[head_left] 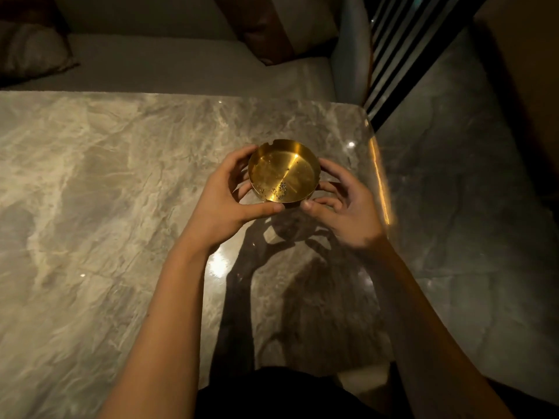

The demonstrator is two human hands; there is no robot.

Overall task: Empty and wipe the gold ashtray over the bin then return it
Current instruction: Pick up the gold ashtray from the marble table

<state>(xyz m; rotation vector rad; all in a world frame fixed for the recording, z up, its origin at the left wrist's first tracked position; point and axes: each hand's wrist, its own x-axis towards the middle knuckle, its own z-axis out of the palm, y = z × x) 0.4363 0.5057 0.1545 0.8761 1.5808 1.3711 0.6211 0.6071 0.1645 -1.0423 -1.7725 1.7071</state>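
Note:
The round gold ashtray (284, 169) is held above the marble table (106, 192), tilted a little toward me, with specks of grey ash near its front inner wall. My left hand (230, 195) cups its left side, thumb under the front rim. My right hand (341, 201) cups its right side, fingers curled round the wall. The shadow of hands and ashtray falls on the tabletop below. No bin or cloth is in view.
A pale sofa seat (181, 68) runs behind the table with a cushion (30, 49) at far left and a brown cushion (266, 34) at back. The table's right edge (381, 182) glints; marble floor (469, 207) lies to the right, beside a dark slatted panel (402, 46).

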